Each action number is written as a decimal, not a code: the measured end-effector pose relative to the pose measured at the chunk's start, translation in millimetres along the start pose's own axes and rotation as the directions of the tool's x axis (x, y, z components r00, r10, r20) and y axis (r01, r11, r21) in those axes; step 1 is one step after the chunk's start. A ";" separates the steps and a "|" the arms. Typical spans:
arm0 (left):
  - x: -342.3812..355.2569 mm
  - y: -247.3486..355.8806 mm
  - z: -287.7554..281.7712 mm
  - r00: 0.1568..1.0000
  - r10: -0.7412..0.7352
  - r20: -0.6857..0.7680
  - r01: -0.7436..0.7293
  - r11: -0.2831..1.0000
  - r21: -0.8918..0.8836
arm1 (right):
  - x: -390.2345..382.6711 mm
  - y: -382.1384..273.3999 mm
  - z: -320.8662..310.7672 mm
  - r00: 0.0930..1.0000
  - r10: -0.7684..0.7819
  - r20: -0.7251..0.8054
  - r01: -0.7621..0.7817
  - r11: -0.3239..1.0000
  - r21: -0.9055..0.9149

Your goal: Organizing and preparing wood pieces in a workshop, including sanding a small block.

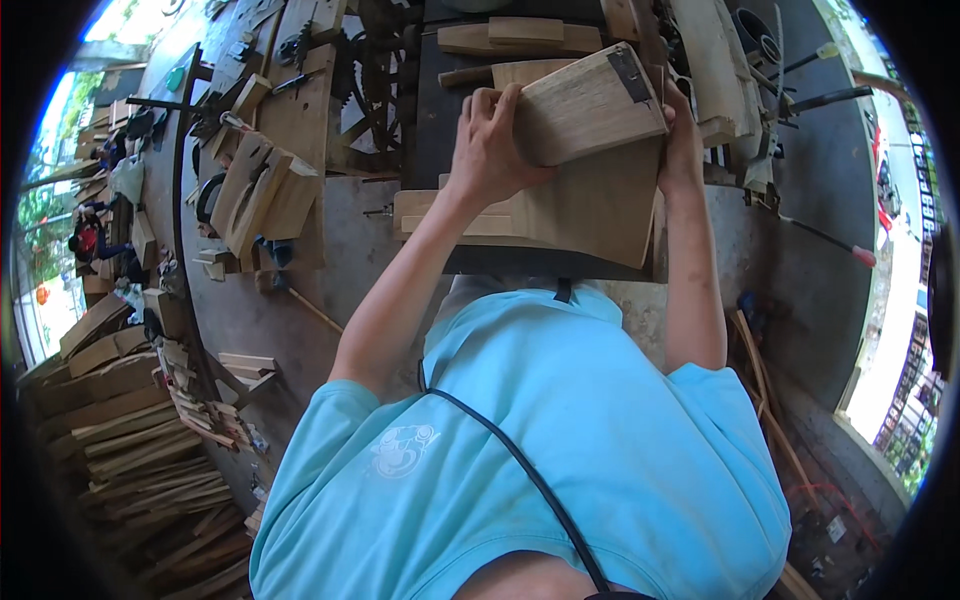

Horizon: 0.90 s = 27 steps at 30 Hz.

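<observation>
Gripped block (592, 112) in left hand (488, 145); couldn't tell right hand's (683, 145) grip. Had panel (600, 210) beneath, strip (455, 226) left, planks (708, 60) right.

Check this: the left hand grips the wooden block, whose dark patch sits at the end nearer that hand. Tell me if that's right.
Not quite: the head view shows the dark patch at the other end of the wooden block, nearer the right hand. The left hand does grip the block.

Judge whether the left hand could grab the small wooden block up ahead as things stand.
Probably yes: the small block lies uncovered ahead, though the left hand must first let go of the larger block.
</observation>
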<state>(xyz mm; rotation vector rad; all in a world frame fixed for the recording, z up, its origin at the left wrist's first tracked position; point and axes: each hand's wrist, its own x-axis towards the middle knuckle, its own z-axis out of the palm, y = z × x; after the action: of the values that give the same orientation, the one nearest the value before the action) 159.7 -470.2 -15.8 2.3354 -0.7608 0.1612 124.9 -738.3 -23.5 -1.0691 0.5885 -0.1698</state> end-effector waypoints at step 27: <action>-158.0 -66.6 -65.4 0.701 -0.712 0.017 0.466 0.440 -0.768 | 132.8 79.7 -45.3 1.000 0.006 0.002 -0.006 0.995 0.100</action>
<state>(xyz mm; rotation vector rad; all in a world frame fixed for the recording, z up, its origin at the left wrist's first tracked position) 72.7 -312.6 -51.0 1.5774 0.2248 -0.0919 200.1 -788.8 -157.1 -0.9706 0.5763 -0.1908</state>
